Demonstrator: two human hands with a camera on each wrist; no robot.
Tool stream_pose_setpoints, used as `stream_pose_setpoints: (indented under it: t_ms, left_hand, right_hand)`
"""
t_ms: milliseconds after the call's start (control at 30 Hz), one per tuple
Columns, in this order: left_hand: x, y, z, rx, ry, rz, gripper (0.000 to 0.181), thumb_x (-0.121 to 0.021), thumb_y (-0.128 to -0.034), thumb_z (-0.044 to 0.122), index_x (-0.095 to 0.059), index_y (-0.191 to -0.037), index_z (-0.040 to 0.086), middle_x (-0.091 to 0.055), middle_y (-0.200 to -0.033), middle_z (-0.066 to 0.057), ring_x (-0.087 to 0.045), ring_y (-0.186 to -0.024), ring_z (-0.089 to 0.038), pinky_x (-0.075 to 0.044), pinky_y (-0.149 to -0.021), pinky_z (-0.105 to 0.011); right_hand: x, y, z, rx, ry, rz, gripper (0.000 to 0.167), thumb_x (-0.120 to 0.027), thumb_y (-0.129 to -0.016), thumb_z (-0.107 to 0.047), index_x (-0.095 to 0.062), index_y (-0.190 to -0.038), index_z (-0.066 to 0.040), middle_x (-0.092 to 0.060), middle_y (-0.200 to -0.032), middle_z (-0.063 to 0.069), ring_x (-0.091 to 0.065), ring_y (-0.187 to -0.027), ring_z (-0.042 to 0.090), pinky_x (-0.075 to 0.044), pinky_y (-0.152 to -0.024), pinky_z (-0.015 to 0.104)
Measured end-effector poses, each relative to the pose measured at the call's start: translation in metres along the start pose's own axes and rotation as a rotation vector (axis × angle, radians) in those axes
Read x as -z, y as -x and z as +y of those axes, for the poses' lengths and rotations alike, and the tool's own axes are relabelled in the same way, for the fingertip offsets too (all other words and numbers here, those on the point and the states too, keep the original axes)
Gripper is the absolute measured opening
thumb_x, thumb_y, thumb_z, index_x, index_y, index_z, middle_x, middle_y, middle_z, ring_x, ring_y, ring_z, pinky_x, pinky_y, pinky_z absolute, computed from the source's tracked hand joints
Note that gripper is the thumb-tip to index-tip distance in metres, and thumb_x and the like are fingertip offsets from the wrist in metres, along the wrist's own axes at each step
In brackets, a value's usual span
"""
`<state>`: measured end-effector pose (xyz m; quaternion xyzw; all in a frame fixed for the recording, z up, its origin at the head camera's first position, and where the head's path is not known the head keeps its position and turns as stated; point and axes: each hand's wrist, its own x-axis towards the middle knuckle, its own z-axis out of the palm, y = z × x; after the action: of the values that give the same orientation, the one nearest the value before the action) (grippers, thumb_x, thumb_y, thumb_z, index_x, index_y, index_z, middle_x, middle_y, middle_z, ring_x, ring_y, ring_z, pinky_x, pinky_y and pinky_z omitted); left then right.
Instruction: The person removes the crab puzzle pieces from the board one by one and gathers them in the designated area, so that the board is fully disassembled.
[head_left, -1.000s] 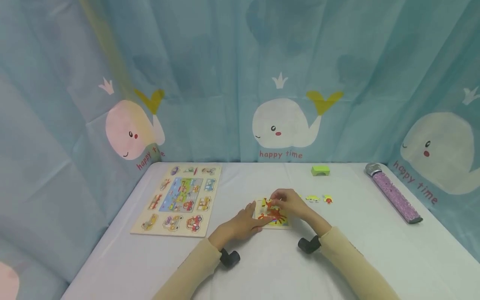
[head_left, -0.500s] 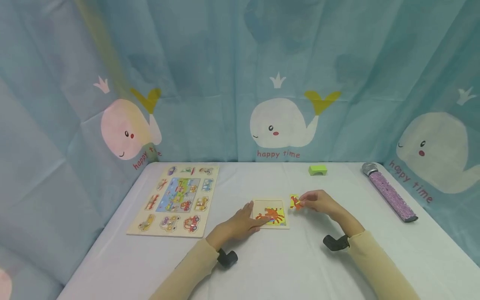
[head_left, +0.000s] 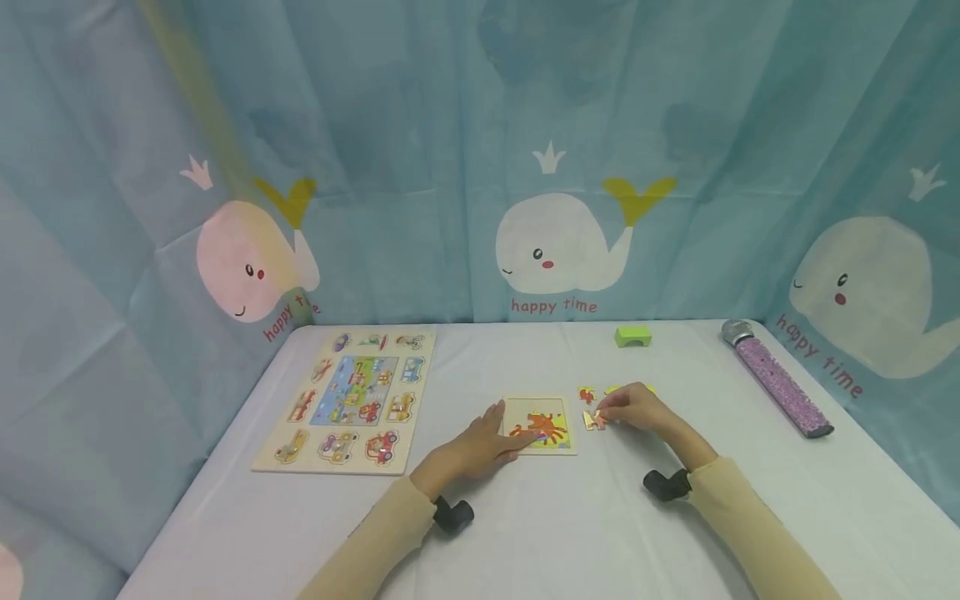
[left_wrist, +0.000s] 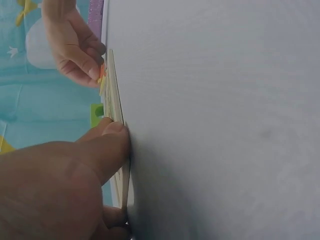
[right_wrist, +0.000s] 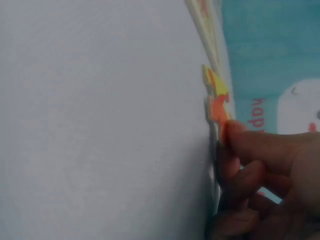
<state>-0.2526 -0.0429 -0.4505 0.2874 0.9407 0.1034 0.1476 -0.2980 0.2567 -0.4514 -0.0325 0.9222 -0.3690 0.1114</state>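
Right hand (head_left: 637, 408) of yours: thumb and fingertips are closed in a pinch on one edge of an orange-and-yellow piece (head_left: 594, 420), just right of the tray (head_left: 551, 452); whether the piece rests fully on the table (head_left: 540, 533) or is slightly raised, you cannot tell from these views. Left hand (head_left: 480, 446): fingers stretched out, laid over the tray's left side, with one digit reaching across its picture and nothing gripped.

Note the state of the tray, which lies flat on the table. Its recess is part filled: an orange figure on yellow occupies the lower and right portion, while bare wood shows along the top and at the upper left. Out of the tray, besides the piece in your pinch, you have a red-and-yellow piece (head_left: 587, 395) just behind it and some yellow (head_left: 651, 389) showing beyond your right hand, too hidden to count. The work may thus be judged as midway: some pieces seated, several loose, the picture incomplete.

To your left, the large board (head_left: 313, 446) appears fully set with its vehicle pieces; the green block (head_left: 633, 337) and microphone (head_left: 780, 375) stand apart, touched by neither hand.
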Motion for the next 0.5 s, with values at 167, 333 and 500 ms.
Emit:
stream_pose_setpoints:
  t_ms: [167, 333, 500]
  left_hand:
    - [0.001, 0.001, 0.000, -0.023, 0.006, 0.018, 0.048, -0.045, -0.0955, 0.033, -0.030, -0.139, 0.047, -0.007, -0.154, -0.019, -0.012, -0.142, -0.032, -0.021, -0.113, -0.046]
    - [0.000, 0.001, 0.000, -0.028, 0.007, 0.029, 0.048, -0.045, -0.0958, 0.032, -0.030, -0.139, 0.046, -0.008, -0.154, -0.019, -0.011, -0.142, -0.032, -0.020, -0.114, -0.045]
    - [-0.001, 0.001, 0.000, -0.023, 0.018, 0.021, 0.047, -0.045, -0.0959, 0.032, -0.031, -0.139, 0.046, -0.008, -0.154, -0.020, -0.012, -0.142, -0.033, -0.021, -0.113, -0.046]
  right_hand:
    - [-0.004, 0.001, -0.006, -0.012, 0.062, 0.053, 0.012, -0.067, -0.082, -0.015, -0.071, -0.088, -0.005, -0.066, -0.085, 0.005, -0.052, -0.073, 0.015, -0.044, -0.061, 0.024]
    - [-0.005, 0.004, -0.013, -0.008, 0.094, 0.071, 0.010, -0.067, -0.082, -0.014, -0.070, -0.086, -0.005, -0.065, -0.082, 0.004, -0.052, -0.071, 0.014, -0.044, -0.060, 0.024]
    - [-0.011, 0.005, -0.025, 0.084, 0.081, 0.081, 0.011, -0.065, -0.083, -0.012, -0.067, -0.089, -0.002, -0.062, -0.071, 0.005, -0.052, -0.062, 0.014, -0.043, -0.054, 0.024]
